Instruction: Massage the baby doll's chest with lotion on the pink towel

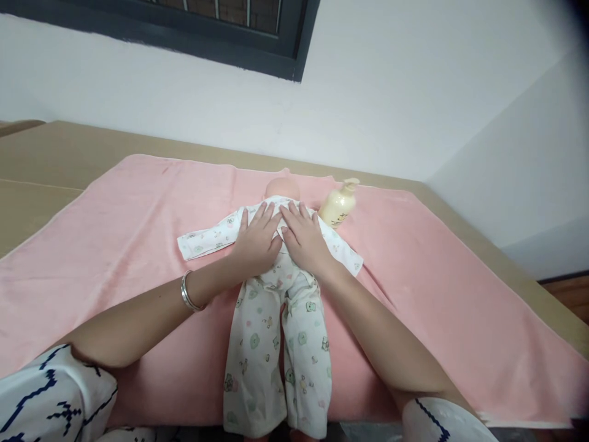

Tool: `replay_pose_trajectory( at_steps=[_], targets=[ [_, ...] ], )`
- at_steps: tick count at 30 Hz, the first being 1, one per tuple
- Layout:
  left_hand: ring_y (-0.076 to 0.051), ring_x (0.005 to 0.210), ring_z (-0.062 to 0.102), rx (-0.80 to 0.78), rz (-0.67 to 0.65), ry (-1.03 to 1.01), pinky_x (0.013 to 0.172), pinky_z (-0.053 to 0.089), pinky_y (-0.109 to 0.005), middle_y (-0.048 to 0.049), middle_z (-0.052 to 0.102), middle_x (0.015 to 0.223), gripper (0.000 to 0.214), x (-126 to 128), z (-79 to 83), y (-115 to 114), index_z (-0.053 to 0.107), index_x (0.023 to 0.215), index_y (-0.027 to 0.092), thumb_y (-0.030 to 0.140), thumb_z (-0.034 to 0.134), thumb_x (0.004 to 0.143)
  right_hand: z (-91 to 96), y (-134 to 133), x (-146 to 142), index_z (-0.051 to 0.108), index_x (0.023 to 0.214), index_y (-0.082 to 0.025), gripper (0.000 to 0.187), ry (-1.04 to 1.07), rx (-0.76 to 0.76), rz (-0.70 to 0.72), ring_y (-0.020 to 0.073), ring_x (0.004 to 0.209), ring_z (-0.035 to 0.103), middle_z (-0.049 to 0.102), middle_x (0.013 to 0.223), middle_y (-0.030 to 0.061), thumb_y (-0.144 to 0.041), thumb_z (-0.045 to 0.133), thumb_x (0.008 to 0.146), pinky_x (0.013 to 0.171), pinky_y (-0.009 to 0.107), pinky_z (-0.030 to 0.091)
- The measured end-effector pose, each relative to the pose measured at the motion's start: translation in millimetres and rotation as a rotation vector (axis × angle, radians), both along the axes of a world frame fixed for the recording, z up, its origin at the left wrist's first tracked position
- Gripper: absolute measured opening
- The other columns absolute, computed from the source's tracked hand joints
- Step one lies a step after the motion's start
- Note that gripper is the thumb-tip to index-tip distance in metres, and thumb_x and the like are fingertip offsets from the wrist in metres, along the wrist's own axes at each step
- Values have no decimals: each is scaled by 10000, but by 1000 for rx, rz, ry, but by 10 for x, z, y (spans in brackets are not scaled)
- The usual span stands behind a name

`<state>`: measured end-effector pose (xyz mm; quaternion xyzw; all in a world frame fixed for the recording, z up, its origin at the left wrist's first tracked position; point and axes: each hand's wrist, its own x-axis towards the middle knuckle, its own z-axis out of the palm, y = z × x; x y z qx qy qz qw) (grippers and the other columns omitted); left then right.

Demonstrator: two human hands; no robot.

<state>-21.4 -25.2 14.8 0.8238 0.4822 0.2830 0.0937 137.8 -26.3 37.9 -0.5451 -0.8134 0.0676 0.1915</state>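
A baby doll (281,276) lies stretched out on a pink cloth (151,245), its bald head (282,186) at the far end and its legs towards me. It wears a white long-sleeved top (209,240) and white trousers (257,350) with small green and pink prints. Both sleeves spread out sideways. My left hand (258,239) rests flat on the left of the doll's upper body, fingers apart. Beside it, my right hand (304,238) lies flat on the right, also with fingers extended. Neither hand grips anything. Whether the doll faces up or down is unclear.
A cream pump bottle (338,205) leans at the doll's right shoulder, near my right hand. The cloth covers much of a light wooden table (59,150). Behind it are a white wall (368,110) and a dark-framed window (294,46).
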Motion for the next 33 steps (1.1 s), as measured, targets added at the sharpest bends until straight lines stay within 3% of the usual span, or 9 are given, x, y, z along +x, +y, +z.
replay_pose_trajectory(
  at_steps=[6, 9, 12, 15, 18, 21, 25, 28, 33],
  targets=[
    [-381, 1554, 131, -41, 75, -18, 1197, 4, -705, -209, 255, 1647, 694, -106, -61, 198, 325, 1531, 143, 422, 498, 919, -65, 130, 178, 336, 1563, -177, 655, 2, 2, -40, 350, 1558, 85, 171, 1674, 162, -540, 362, 1018, 1212, 644, 105],
    [-375, 1553, 142, -76, 75, -43, 1202, 11, -696, -209, 260, 1645, 685, -120, -91, 222, 321, 1532, 134, 416, 478, 928, -45, 134, 172, 368, 1543, -139, 622, 3, 8, -32, 346, 1534, 209, 282, 1639, 182, -494, 333, 1034, 1212, 631, 135],
    [-360, 1536, 219, -90, 69, -114, 1211, 66, -685, -177, 334, 1621, 596, -121, -92, 210, 414, 1482, 166, 373, 469, 926, 65, 1, 72, 514, 1431, -106, 512, 14, 145, -69, 345, 1456, 362, 443, 1549, 191, -368, 353, 1021, 1191, 575, 253],
    [-320, 1418, 428, -33, 93, -288, 1202, 271, -586, -126, 534, 1469, 401, -128, -47, 212, 631, 1222, 204, 311, 569, 840, 190, -264, -102, 674, 1180, -156, 390, 81, 246, -76, 283, 1180, 600, 695, 1207, 145, -248, 349, 987, 1055, 444, 447],
    [-259, 1154, 597, -3, 131, -464, 1055, 472, -439, -69, 692, 1108, 49, -145, 49, 234, 663, 771, 217, 241, 631, 743, 186, -502, -274, 706, 988, -214, 347, 148, 132, 74, 225, 973, 672, 737, 964, 77, -200, 360, 957, 900, 357, 536],
    [-223, 941, 630, -58, 156, -539, 895, 526, -379, -22, 691, 836, 96, -169, 171, 241, 618, 635, 220, 224, 624, 731, 59, -587, -375, 684, 1145, -168, 389, 158, 201, 132, 239, 1239, 588, 698, 1219, 112, -161, 368, 920, 1070, 397, 475],
    [-188, 741, 596, -19, 173, -470, 738, 507, -334, 6, 643, 710, 56, -192, 259, 199, 647, 696, 210, 220, 620, 744, -59, -591, -420, 470, 1452, -45, 527, 13, 207, 10, 291, 1431, 408, 492, 1511, 181, -235, 384, 969, 1170, 488, 369],
    [-197, 734, 581, 155, 152, -319, 734, 488, -345, -10, 623, 716, 87, -177, 226, 138, 652, 760, 204, 191, 571, 792, -62, -604, -428, 367, 1519, -32, 604, -78, 173, -46, 306, 1444, 377, 440, 1553, 180, -323, 419, 992, 1170, 483, 356],
    [-228, 848, 600, 320, 57, -268, 766, 505, -369, -68, 659, 873, 214, -77, 182, -92, 666, 955, 192, 155, 471, 875, -102, -537, -402, 380, 1505, -67, 648, -115, 164, -45, 327, 1402, 394, 461, 1525, 177, -334, 522, 933, 1132, 480, 384]
  ],
)
